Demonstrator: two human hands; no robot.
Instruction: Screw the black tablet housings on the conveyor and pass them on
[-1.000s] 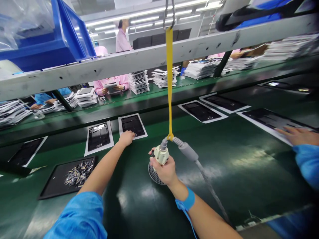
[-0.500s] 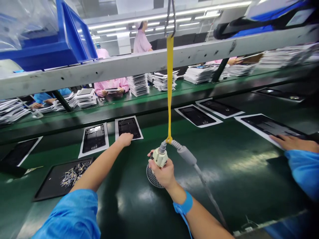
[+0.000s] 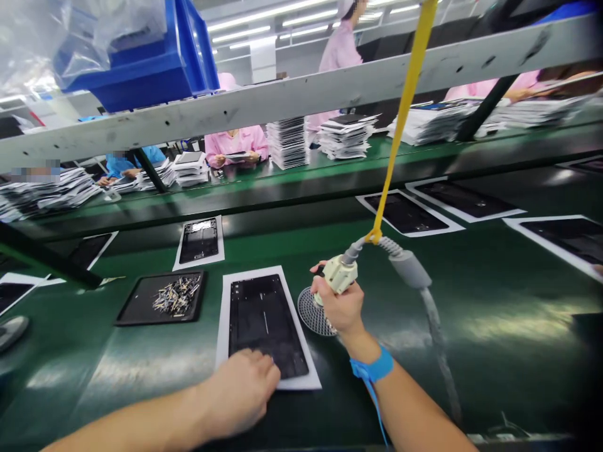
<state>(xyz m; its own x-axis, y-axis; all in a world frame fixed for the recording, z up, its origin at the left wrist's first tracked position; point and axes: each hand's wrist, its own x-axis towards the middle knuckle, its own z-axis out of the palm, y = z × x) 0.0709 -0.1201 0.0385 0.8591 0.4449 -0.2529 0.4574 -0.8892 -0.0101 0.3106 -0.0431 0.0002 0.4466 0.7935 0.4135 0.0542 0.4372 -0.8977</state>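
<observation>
Right in front, a black panel [image 3: 266, 323] lies on a white sheet [image 3: 306, 370] on the green work surface. My left hand [image 3: 242, 389] rests on the panel's near edge, fingers curled together; whether they pinch the panel or sheet is hidden. My right hand [image 3: 342, 304] is wrapped round a cream-coloured device [image 3: 340, 274] with a round perforated disc [image 3: 315, 312] at its lower end, just right of the sheet. A yellow strap [image 3: 398, 138] and a thick grey cable [image 3: 411, 269] join at the device's top. A blue band circles my right wrist.
To the left sits a black tray [image 3: 136, 304] with many small metal parts. More panels on white sheets lie farther back, such as one [image 3: 198, 243] behind the tray. A white rail [image 3: 282, 97] crosses above, with a blue bin [image 3: 136, 72]. People sit behind paper stacks [image 3: 288, 143].
My left hand has come toward me, and the panel on its sheet has come from the back to the front. The view has shifted left. My right hand still holds the device.
</observation>
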